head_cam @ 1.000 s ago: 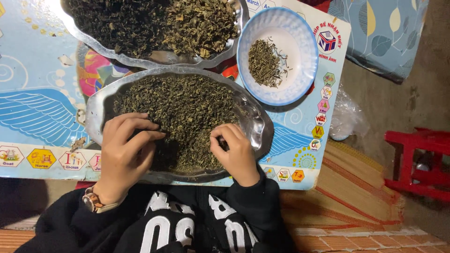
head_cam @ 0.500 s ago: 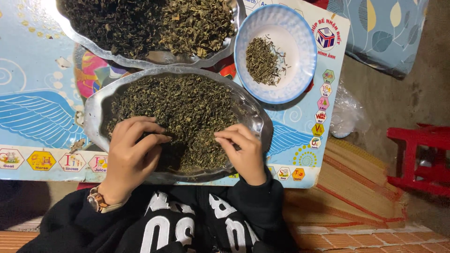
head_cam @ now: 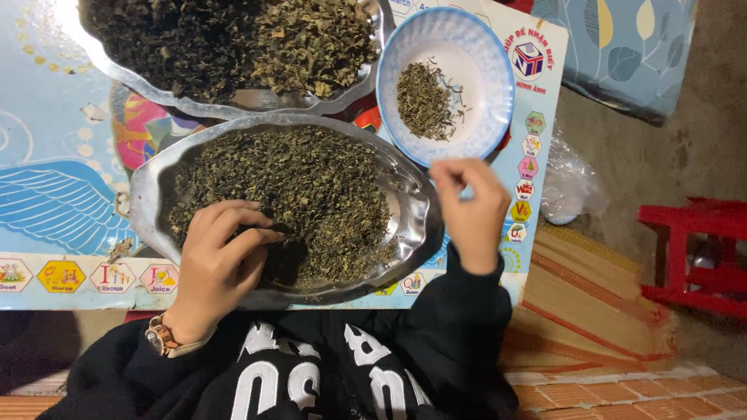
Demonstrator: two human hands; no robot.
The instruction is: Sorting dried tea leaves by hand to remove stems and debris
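Item, as I read it: right hand (head_cam: 471,204), fingertips pinched shut on something too small to tell, just below blue-rimmed white bowl (head_cam: 445,82) of dried leaves; left hand (head_cam: 219,260) loosely curled on oval silver tray (head_cam: 148,206).

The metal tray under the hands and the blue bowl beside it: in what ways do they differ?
The metal tray is a wide, silver oval with a wavy rim; the blue bowl is round, smaller, white inside with a blue edge. The tray is nearly covered with dried leaves; the bowl holds only a small heap. The left hand rests in the tray's leaves; the right hand is at the bowl's near rim. Both sit on the colourful mat.
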